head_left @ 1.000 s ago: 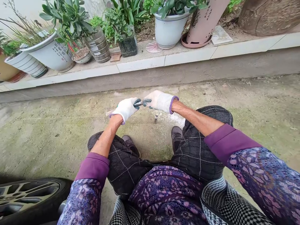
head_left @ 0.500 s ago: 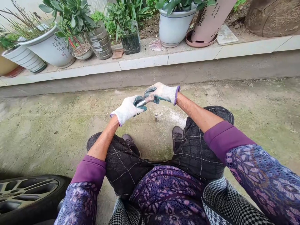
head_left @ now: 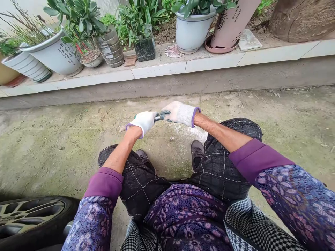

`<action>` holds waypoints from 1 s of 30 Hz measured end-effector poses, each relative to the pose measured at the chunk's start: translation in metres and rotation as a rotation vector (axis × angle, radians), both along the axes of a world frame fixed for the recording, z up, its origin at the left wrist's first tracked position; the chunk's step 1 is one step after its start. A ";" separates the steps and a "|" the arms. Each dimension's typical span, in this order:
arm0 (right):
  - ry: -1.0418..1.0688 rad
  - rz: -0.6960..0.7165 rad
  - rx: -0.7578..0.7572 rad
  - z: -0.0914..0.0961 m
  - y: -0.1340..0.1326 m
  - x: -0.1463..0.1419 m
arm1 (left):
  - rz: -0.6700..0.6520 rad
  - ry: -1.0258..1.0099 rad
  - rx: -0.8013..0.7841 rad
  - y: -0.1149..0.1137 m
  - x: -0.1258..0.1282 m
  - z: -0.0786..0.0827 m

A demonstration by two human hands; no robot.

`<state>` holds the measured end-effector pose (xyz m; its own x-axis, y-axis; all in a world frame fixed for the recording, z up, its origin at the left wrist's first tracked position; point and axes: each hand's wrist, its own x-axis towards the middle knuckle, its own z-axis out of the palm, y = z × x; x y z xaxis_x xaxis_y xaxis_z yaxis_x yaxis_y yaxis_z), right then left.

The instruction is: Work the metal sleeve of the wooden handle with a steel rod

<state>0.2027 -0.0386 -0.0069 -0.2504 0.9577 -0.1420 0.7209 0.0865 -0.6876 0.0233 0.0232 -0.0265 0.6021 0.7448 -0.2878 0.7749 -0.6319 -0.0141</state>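
Both my hands wear white knit gloves with dark coated palms. My left hand (head_left: 142,121) is closed round one end of a thin metal rod (head_left: 157,118), whose pale far tip sticks out to the left. My right hand (head_left: 178,112) is closed round the other end. The rod lies almost level above the concrete, in front of my knees. A short metal stub (head_left: 172,138) stands out of the ground just below the hands, between my two dark shoes.
A raised tiled ledge (head_left: 157,69) runs across the back with several potted plants, a round drain cover (head_left: 172,51) and a pink pot (head_left: 227,24). A car wheel (head_left: 28,216) sits at the lower left. Mossy concrete ground (head_left: 52,146) spreads to both sides.
Both hands dropped a little and the rod went from tilted to nearly level. My left hand turned over it. The stub in the ground looks shorter than before.
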 end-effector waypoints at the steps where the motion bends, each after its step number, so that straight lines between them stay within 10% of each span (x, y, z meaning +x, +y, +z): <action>1: -0.055 0.007 0.023 -0.001 0.002 0.002 | -0.056 0.059 -0.015 -0.004 0.004 -0.002; 16: 0.096 -0.122 -0.028 -0.003 0.021 -0.010 | 0.192 -0.583 0.031 -0.007 -0.004 0.022; 24: -0.519 0.175 0.138 0.006 -0.002 -0.018 | 0.274 -0.133 0.133 0.014 -0.007 0.011; 30: -0.573 0.148 0.087 0.010 0.000 -0.007 | -0.033 0.197 0.066 -0.004 0.003 -0.007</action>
